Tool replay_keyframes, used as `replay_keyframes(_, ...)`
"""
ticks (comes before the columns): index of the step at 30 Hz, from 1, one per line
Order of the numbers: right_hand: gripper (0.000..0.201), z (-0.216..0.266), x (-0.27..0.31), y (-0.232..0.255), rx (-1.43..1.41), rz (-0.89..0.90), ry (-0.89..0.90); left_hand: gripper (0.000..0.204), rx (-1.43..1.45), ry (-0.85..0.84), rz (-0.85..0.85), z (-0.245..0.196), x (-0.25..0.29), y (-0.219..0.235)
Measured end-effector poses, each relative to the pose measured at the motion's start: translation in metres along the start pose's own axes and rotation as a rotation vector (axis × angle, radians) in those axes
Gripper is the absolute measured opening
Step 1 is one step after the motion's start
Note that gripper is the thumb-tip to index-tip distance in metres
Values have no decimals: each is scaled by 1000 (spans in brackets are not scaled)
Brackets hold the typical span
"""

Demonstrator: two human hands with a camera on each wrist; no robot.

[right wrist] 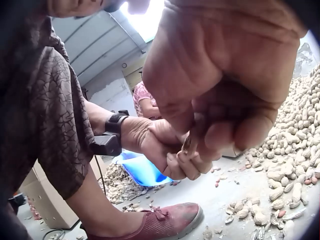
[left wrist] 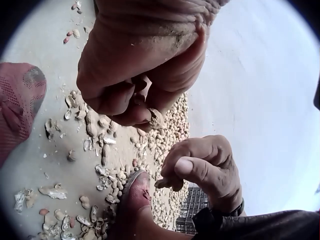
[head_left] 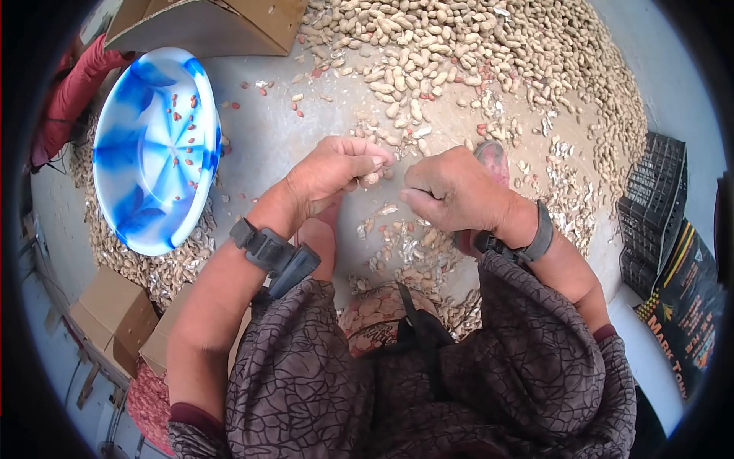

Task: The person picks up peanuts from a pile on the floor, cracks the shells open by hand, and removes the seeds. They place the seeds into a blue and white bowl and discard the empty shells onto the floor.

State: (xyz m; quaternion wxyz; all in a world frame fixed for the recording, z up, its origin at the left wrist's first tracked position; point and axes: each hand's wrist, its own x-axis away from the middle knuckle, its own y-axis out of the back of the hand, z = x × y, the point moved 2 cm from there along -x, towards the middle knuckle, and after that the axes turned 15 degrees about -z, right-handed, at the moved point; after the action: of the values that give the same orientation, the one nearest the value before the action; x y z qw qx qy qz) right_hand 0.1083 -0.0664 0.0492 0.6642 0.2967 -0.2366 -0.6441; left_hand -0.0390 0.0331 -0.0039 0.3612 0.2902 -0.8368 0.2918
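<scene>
My left hand curls its fingers and holds a peanut between thumb and fingertips. In the left wrist view the peanut shows its pale, rough shell at the fingertips. Just to the right, my right hand has its fingers bent in, thumb against the forefinger. A small brown piece of peanut shell pokes out of that pinch in the left wrist view. The two hands are close together but apart, above the floor between the shoes.
A blue-and-white basin with several red peanut kernels stands at left. A large heap of peanuts spreads at the back right. Broken shells litter the floor between the feet. Cardboard boxes and a black crate stand at the sides.
</scene>
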Motion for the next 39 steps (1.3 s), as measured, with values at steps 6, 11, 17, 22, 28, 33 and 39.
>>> replay_keyframes(6, 13, -25, 4, -32, 97, 144, -9, 19, -276, -42, -69, 7, 2, 5)
replay_keyframes(11, 14, -56, 3, -65, 153, 182, -2, 23, -216, 80, 2, 13, 6, 8)
replay_keyframes(17, 17, -78, 15, -90, 192, 310, 78, 20, -401, 65, -36, 26, 8, 6)
replay_keyframes(22, 11, -69, 11, -93, 277, 254, 90, 19, -233, 129, 11, 25, 4, 9)
replay_keyframes(28, 10, -80, 15, -97, 321, 292, 129, 23, -342, 121, -190, 15, 6, 4)
replay_keyframes(33, 10, -86, 17, -100, 246, 266, 89, 24, -270, 160, -152, 23, 0, 15)
replay_keyframes(39, 9, -80, 6, -81, 1, -5, -245, 21, -573, 4, -83, 10, 10, 21)
